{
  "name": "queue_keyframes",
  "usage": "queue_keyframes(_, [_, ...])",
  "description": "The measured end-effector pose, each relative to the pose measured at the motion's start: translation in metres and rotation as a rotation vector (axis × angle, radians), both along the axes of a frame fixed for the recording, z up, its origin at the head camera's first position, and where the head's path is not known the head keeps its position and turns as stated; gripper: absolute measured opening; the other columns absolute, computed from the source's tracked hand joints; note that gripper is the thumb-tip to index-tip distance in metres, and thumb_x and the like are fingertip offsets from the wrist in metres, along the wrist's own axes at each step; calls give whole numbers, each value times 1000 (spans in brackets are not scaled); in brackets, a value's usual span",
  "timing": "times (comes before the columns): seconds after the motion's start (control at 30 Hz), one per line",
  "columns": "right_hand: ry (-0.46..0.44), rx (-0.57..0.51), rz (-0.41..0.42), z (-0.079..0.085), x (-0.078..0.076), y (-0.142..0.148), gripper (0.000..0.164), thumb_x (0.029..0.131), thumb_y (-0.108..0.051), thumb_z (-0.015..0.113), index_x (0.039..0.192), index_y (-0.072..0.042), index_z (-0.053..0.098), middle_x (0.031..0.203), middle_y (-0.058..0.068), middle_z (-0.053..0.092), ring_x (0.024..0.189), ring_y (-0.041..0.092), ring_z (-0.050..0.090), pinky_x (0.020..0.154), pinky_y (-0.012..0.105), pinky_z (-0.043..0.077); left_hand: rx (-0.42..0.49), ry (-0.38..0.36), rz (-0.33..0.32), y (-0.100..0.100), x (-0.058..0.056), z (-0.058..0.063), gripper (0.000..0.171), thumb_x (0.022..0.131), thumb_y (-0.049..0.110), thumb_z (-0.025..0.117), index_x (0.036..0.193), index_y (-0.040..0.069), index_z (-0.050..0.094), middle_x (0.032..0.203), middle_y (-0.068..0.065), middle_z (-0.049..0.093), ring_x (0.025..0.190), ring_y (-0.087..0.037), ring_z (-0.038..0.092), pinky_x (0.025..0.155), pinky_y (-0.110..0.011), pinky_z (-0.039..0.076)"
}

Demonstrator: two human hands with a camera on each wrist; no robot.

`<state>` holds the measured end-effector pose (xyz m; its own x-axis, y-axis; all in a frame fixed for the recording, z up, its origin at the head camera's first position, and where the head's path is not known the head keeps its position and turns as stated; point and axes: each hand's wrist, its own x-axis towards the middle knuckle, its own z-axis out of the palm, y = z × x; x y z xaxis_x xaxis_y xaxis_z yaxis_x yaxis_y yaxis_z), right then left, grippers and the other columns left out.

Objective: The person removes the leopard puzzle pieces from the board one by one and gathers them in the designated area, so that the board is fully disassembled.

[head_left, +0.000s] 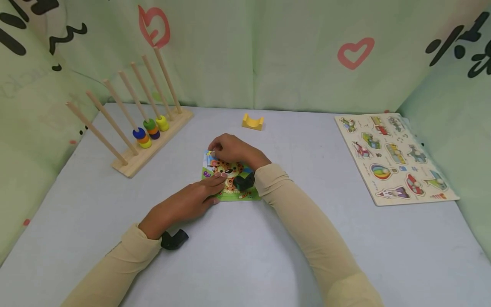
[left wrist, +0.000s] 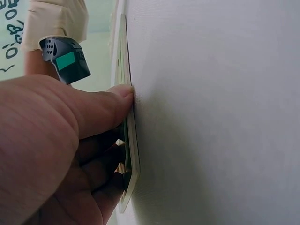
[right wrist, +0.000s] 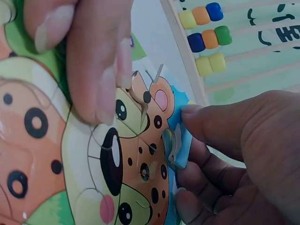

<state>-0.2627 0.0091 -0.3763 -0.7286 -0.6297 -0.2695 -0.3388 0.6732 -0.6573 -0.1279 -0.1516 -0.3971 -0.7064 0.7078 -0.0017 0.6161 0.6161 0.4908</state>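
Note:
A jigsaw puzzle [head_left: 238, 197] with a cartoon leopard picture lies on the table before me. The fingers of my left hand [head_left: 188, 202] stretch flat over its left part and press on the picture. In the left wrist view, the left thumb [left wrist: 110, 105] rests against the puzzle board's near edge. My right hand [head_left: 235, 151] reaches over the puzzle's far left corner. Between its thumb and fingers it pinches a blue puzzle piece [right wrist: 183, 152], which tilts up from the picture beside the leopard's ear. Some neighbouring pieces [right wrist: 139, 89] also stand slightly raised.
A wooden bead rack [head_left: 168, 135] with bare pegs and several coloured beads stands at the back left. Behind the puzzle sits a yellow arched block [head_left: 252, 123]. A wooden picture board [head_left: 399, 181] with inset shapes lies on the right. Printed curtains [head_left: 291, 64] enclose the table.

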Motion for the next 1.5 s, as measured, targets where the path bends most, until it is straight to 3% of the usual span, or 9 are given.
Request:
queue_keyframes(0.13, [15, -37, 31, -2, -2, 4, 22, 99, -15, 58, 116, -4, 68, 109, 7, 66, 100, 18, 59, 89, 31, 46, 0, -5, 0, 0, 0, 0, 51, 95, 6, 63, 141, -7, 44, 152, -18, 33, 141, -31, 30, 107, -46, 35])
queue_keyframes(0.37, [-15, -182, 45, -6, -5, 11, 17, 96, -13, 63, 109, -5, 70, 95, 5, 68, 85, 17, 60, 79, 28, 48, -9, -9, 5, 0, -1, -2, 51, 95, 7, 63, 141, -6, 45, 153, -18, 34, 141, -31, 30, 107, -46, 36])
queue_keyframes(0.6, [-27, -228, 27, -2, -3, 17, 23, 98, -9, 57, 116, -6, 72, 109, 4, 70, 92, 13, 62, 81, 26, 49, -8, -19, 9, 0, -1, -2, 51, 96, 8, 63, 142, -6, 45, 153, -17, 34, 141, -31, 30, 107, -46, 35])
queue_keyframes(0.8, [-37, -218, -14, 3, -1, 27, 25, 98, -10, 55, 117, -8, 71, 111, 3, 69, 92, 12, 61, 78, 27, 49, 5, -9, 9, 1, -1, -3, 52, 96, 7, 62, 142, -6, 44, 153, -18, 34, 141, -32, 30, 107, -46, 35])
queue_keyframes(1.03, [-79, -193, -63, 8, -2, 45, 25, 98, -12, 56, 119, -7, 70, 93, 6, 69, 68, 19, 57, 63, 31, 51, 10, 2, 10, 2, -2, -3, 52, 95, 7, 64, 141, -6, 45, 152, -18, 35, 140, -32, 31, 107, -46, 36])
queue_keyframes(1.33, [-41, -157, -81, 14, -4, 72, 24, 97, -12, 60, 117, -5, 70, 105, 5, 69, 89, 18, 63, 79, 32, 51, -8, -48, 47, 2, -2, -2, 52, 95, 9, 64, 142, -4, 45, 153, -15, 33, 141, -31, 29, 107, -46, 35])
queue_keyframes(1.5, [-39, -149, -73, 15, -5, 84, 25, 97, -8, 58, 118, -4, 70, 106, 6, 71, 90, 17, 63, 81, 31, 50, -14, -56, 58, 1, -1, -5, 52, 96, 10, 63, 142, -3, 45, 154, -14, 33, 141, -31, 28, 108, -46, 34])
